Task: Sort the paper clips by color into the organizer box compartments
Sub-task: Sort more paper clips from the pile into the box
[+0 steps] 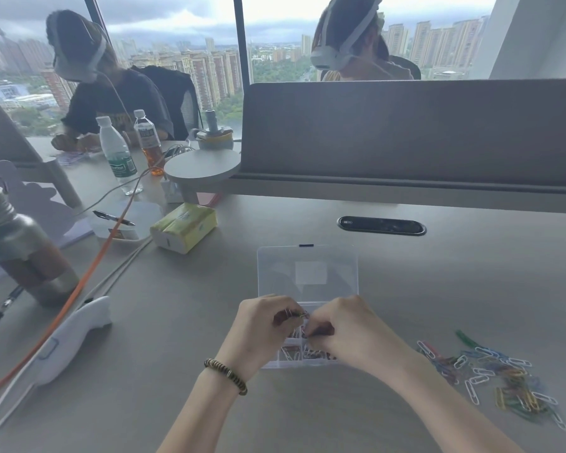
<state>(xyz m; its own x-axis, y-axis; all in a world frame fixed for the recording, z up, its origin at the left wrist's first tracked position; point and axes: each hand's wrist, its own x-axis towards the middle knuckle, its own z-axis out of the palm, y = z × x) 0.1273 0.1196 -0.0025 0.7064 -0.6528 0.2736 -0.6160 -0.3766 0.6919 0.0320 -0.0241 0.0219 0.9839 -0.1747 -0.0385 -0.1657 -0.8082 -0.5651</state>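
A clear plastic organizer box [268, 363] lies open on the grey desk, its lid [307, 273] flat behind it. Both hands hover over its compartments and hide most of them. My left hand [262, 325] holds a small bunch of paper clips [296, 313] in curled fingers. My right hand [347, 328] pinches at that bunch with its fingertips. White clips [288, 353] and reddish clips [317, 354] show in the front compartments. A loose pile of mixed coloured paper clips [497, 377] lies on the desk to the right.
To the left are a tissue pack [185, 227], a metal bottle [20, 246], an orange cable [79, 289], a white device [72, 341] and a pen [113, 218]. A grey divider panel [406, 132] stands behind the box. Two persons sit beyond it.
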